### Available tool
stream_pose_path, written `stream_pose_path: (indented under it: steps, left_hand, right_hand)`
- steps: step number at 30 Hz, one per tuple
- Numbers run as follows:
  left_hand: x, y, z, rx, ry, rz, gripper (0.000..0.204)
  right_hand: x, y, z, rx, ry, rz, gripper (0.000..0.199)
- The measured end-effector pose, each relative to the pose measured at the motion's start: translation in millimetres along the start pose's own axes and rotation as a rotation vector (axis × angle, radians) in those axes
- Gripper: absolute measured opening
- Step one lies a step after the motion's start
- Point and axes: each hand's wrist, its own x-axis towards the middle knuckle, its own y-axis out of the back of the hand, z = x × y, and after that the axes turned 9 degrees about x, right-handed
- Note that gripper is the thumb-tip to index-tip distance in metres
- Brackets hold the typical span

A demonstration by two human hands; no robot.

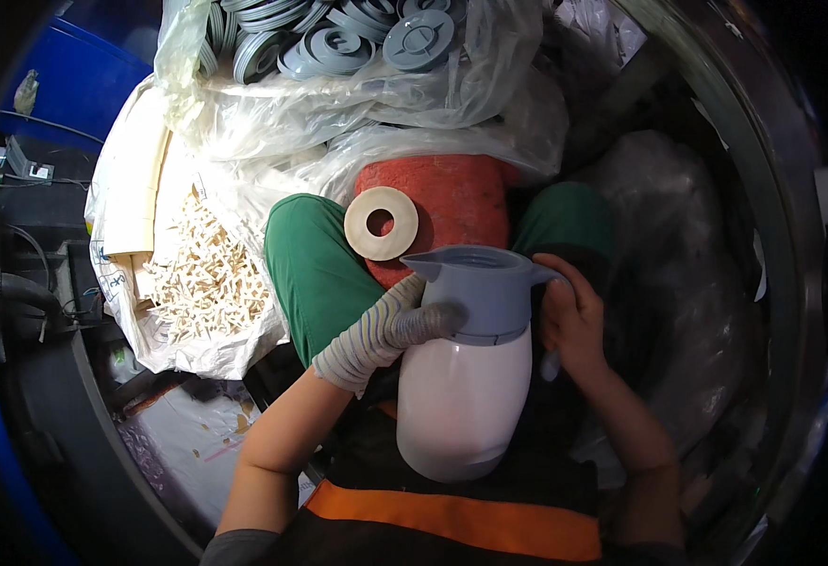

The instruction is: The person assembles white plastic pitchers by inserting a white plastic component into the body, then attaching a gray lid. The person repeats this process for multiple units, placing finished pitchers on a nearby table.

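The jug (466, 377) is gripped at its grey collar (485, 297) by the gloved left hand (385, 335), fingers curled; the right hand (569, 321) is closed on the handle; collar seating seems in hand, needing firm pressing

A white jug (463, 401) with a grey-blue top (489, 288) is held in the lap, its spout turned away from the body. The collar of the jug is gripped by the left hand (390, 330), which is covered by a striped knit glove. The handle side is clasped by the bare right hand (572, 321). Just beyond the jug's spout, 1 cream ring (382, 224) is seen lying on a red cushion (451, 203). Farther beyond the jug, grey round lids (338, 38) are bagged in clear plastic. To the left of the jug, small cream plastic pieces (208, 278) are heaped in an open bag.
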Motion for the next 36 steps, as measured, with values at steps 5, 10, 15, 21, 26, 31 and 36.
stream_pose_path:
  steps: [5,10,15,21,26,31,36]
  left_hand:
    - [-3,-5,4,0.077,-0.021,0.002,0.097]
    - [-4,11,-6,0.050,-0.019,-0.045,0.093]
    - [-6,-1,-8,0.118,-0.020,0.020,0.104]
    - [6,17,-14,-0.068,0.013,-0.069,0.100]
    - [7,30,-27,-0.024,-0.007,-0.080,0.098]
    - [-10,15,-11,0.048,-0.018,-0.106,0.085]
    - [-15,9,2,0.047,-0.011,-0.169,0.083]
  right_hand:
    - [-3,3,7,-0.018,0.048,0.000,0.033]
    - [1,-5,5,-0.041,0.080,-0.011,0.030]
    - [-1,-1,2,-0.020,0.009,-0.046,0.030]
    - [5,-9,5,-0.132,0.051,-0.026,0.033]
    - [8,-6,4,-0.064,-0.060,-0.046,0.030]
    - [6,1,-26,-0.155,-0.226,-0.177,0.031]
    - [22,9,-50,-0.142,-0.439,-0.442,0.034]
